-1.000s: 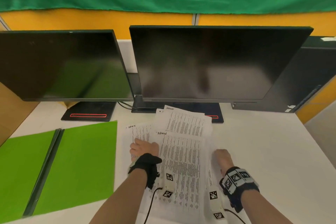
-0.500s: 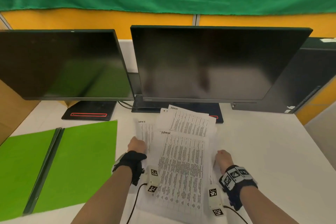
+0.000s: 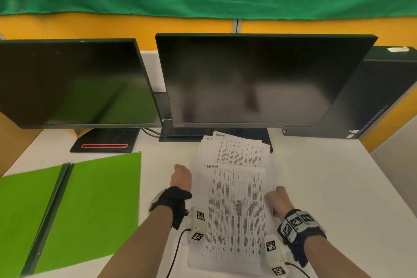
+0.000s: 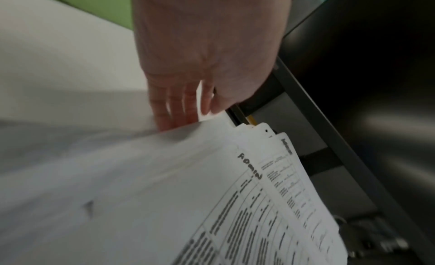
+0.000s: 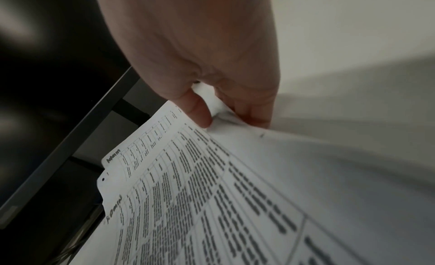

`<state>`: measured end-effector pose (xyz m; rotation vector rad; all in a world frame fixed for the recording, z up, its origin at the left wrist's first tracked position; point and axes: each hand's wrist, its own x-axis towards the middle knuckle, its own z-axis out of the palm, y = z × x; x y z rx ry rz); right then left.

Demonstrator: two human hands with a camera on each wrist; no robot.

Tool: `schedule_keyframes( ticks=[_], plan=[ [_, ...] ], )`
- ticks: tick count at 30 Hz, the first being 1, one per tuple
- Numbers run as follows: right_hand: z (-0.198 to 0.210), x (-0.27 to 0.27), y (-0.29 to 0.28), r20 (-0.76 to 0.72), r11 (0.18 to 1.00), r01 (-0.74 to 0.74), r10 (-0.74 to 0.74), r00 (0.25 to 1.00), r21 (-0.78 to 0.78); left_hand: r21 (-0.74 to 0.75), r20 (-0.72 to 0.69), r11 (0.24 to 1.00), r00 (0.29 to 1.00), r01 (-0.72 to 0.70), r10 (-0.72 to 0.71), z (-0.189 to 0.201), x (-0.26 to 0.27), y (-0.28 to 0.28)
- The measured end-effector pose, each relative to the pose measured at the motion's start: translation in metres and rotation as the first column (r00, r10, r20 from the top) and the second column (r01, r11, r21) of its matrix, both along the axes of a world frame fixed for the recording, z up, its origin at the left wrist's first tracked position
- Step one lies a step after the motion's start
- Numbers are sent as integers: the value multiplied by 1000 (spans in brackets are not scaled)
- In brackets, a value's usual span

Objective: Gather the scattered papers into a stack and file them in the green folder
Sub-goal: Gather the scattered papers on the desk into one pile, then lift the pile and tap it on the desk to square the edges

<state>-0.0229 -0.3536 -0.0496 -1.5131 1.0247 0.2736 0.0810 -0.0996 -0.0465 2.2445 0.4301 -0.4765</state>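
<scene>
A loose pile of printed papers (image 3: 234, 198) lies on the white desk (image 3: 338, 187) in front of me, its sheets fanned out toward the monitors. My left hand (image 3: 181, 174) is at the pile's left edge; in the left wrist view its fingers (image 4: 174, 109) reach under the papers (image 4: 164, 185) with a sheet edge caught against the thumb. My right hand (image 3: 276, 198) holds the right edge, thumb (image 5: 197, 112) on top of the papers (image 5: 235, 194) and fingers beneath. The green folder (image 3: 97, 198) lies open flat on the left, apart from both hands.
Two dark monitors (image 3: 74, 83) (image 3: 248, 79) stand across the back, their bases (image 3: 106, 142) just behind the papers. A black computer case (image 3: 372, 92) stands at the back right. The desk's right edge runs diagonally at the far right.
My left hand came off the top of the pile and went to its left edge. The sheet sticking out on the left has been drawn in, so the pile is narrower. The right hand barely shifted.
</scene>
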Motion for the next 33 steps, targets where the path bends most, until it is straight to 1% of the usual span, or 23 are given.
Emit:
schedule_keyframes(
  ticks=[2,4,6,7,9,11,13,14,15,17,18,20,21,22,23,24,25,26,27,28,29,31,33],
  plan=[
    [6,-1,4,15,1000,-18,18,1000,18,137,-2,989,998,59,-59,-1,0,1],
    [3,6,8,3,999,-32,32,999,-19,274,-53,953,991,131,-121,4,-8,-12],
    [2,10,14,-14,997,-45,44,999,-55,305,-85,929,978,208,-191,3,-14,-30],
    [3,11,16,-28,995,-51,49,998,-81,259,-76,939,974,225,-213,3,-15,-37],
    [4,12,16,-34,993,-45,41,999,-113,-1,-29,983,982,184,-184,6,-10,-42],
    [6,11,12,-42,991,-53,48,998,-119,-211,-21,967,988,146,-154,7,-4,-40],
    [7,8,7,-24,992,-70,68,997,-107,-340,-40,933,990,116,-137,7,-2,-32],
    [11,4,6,-17,990,-89,88,996,-106,-334,-44,937,991,107,-129,5,-3,-27],
    [14,0,4,-3,986,-117,117,993,-117,-272,-35,957,992,106,-120,2,-3,-21],
    [21,-8,4,62,967,-203,214,975,-154,-68,-10,983,985,173,-174,-5,-5,-7],
    [29,-13,6,99,951,-254,274,957,-174,-7,-14,980,980,198,-198,-8,-7,-1],
    [39,-20,5,178,934,-317,344,922,-162,-19,-33,986,986,166,-166,-10,-10,9],
    [44,-22,4,227,937,-325,348,910,-130,-69,-38,991,992,116,-119,-9,-11,13],
    [50,-23,4,271,944,-318,330,904,-90,-162,-53,986,997,48,-57,-6,-13,15],
    [56,-22,4,312,954,-296,295,903,-48,-289,-86,957,996,-16,-9,2,-17,16],
    [61,-20,3,342,964,-267,250,906,2,-431,-124,901,992,-50,-4,13,-21,15],
    [65,-17,3,374,970,-238,200,906,57,-573,-147,818,988,-50,-43,24,-26,13],
    [70,-13,4,392,971,-212,154,907,111,-689,-134,724,986,-24,-95,37,-29,11],
    [75,-9,5,410,968,-186,103,906,169,-754,-84,657,989,17,-123,48,-31,9],
    [83,-5,8,424,961,-174,68,903,217,-767,-13,638,992,69,-124,62,-33,7],
    [90,0,10,445,951,-181,52,894,251,-731,59,674,995,101,-85,71,-32,5],
    [105,9,17,495,940,-225,73,866,255,-623,210,773,977,117,21,88,-28,-1],
    [122,16,29,553,937,-244,68,831,252,-579,349,805,932,131,100,101,-26,-9]
  ],
)
